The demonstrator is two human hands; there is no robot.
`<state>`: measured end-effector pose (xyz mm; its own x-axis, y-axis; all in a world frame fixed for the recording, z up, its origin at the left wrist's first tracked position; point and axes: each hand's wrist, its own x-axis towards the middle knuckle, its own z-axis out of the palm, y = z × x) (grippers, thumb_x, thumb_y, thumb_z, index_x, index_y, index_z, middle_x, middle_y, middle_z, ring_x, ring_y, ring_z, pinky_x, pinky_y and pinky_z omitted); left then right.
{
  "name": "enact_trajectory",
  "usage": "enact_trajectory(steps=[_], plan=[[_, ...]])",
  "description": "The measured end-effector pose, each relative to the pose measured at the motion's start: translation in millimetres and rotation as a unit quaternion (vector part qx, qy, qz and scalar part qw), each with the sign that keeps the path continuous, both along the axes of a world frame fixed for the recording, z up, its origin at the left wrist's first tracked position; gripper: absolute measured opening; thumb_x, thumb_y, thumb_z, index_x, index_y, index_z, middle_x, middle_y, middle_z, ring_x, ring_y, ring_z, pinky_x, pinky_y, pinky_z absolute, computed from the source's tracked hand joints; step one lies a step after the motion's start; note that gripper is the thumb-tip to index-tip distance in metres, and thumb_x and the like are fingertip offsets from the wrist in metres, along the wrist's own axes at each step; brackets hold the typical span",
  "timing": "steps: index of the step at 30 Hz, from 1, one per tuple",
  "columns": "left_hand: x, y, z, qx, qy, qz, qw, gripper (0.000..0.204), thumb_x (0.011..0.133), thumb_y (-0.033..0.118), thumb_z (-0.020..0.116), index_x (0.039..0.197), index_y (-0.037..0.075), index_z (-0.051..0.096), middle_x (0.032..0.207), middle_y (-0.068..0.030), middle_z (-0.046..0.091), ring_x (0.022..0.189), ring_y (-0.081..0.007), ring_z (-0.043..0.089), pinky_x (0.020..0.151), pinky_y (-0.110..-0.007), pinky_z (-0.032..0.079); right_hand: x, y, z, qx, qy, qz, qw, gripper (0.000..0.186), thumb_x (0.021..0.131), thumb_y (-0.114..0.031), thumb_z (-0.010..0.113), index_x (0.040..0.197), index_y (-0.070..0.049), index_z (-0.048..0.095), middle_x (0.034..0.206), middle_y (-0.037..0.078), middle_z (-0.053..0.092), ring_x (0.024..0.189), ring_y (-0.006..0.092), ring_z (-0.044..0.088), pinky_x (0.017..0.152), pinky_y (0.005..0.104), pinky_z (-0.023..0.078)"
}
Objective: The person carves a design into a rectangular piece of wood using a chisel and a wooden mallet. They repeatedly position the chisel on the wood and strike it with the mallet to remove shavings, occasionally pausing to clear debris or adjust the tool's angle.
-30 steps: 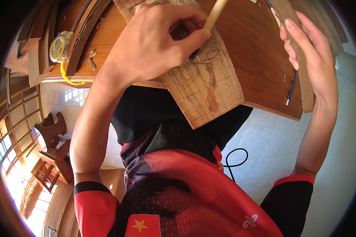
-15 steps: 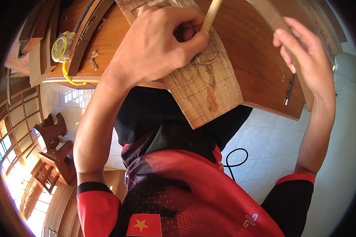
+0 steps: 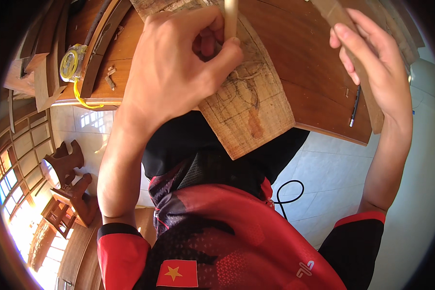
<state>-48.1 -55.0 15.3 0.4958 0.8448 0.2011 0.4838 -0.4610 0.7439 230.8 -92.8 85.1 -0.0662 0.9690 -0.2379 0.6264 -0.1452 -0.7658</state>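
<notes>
My left hand [image 3: 179, 63] is closed around a pale, round wooden tool handle [image 3: 231, 21] standing nearly upright; the tool's working end is hidden. Its heel lies over a worn, rough wooden board [image 3: 256, 116] with pencil lines and a brown stain. The board's near end juts past the table's front edge, above my lap. At the upper right, my right hand [image 3: 379, 63] grips a long, flat wooden bar [image 3: 373, 113], raised off the table and slanting toward the far left. A dark pencil [image 3: 355, 106] lies on the table beside that bar.
The brown wooden table [image 3: 319, 104] spreads beneath the board. On its left lie a clear and yellow tape measure [image 3: 71, 64], curved wooden pieces [image 3: 99, 55] and a few wood chips [image 3: 110, 78]. Carved wooden furniture [image 3: 65, 159] stands on the left floor; a black cable [image 3: 289, 182] loops at right.
The tool handle in my left hand has shifted left and become more upright. My right hand has moved slightly up with the wooden bar, which is less blurred now. The board has barely moved.
</notes>
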Motion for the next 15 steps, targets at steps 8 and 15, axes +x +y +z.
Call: enact_trajectory(steps=[8, 15], plan=[[-4, -6, 5, -0.041, 0.007, 0.008, 0.999, 0.024, 0.094, 0.019, 0.068, 0.089, -0.004, 0.067, 0.071, -0.0097, 0.065, 0.066, -0.0183, 0.060, 0.066, -0.032, 0.048, -17, 19, 20, 0.075, -0.029, 0.017, 0.997, 0.025, 0.109, -0.020, 0.056, 0.108, 0.004, 0.063, 0.082, 0.003, 0.065, 0.056, 0.0054, 0.057, 0.045, 0.0194, 0.046], [-5, -2, -3, 0.009, 0.066, 0.019, 0.998, 0.027, 0.096, 0.021, 0.067, 0.095, -0.006, 0.068, 0.072, -0.0118, 0.066, 0.064, -0.0193, 0.061, 0.065, -0.036, 0.047, -27, 41, 36, -0.014, -0.058, 0.107, 0.992, 0.023, 0.105, -0.017, 0.063, 0.113, 0.005, 0.067, 0.082, 0.004, 0.068, 0.056, 0.0052, 0.057, 0.046, 0.0193, 0.045]])
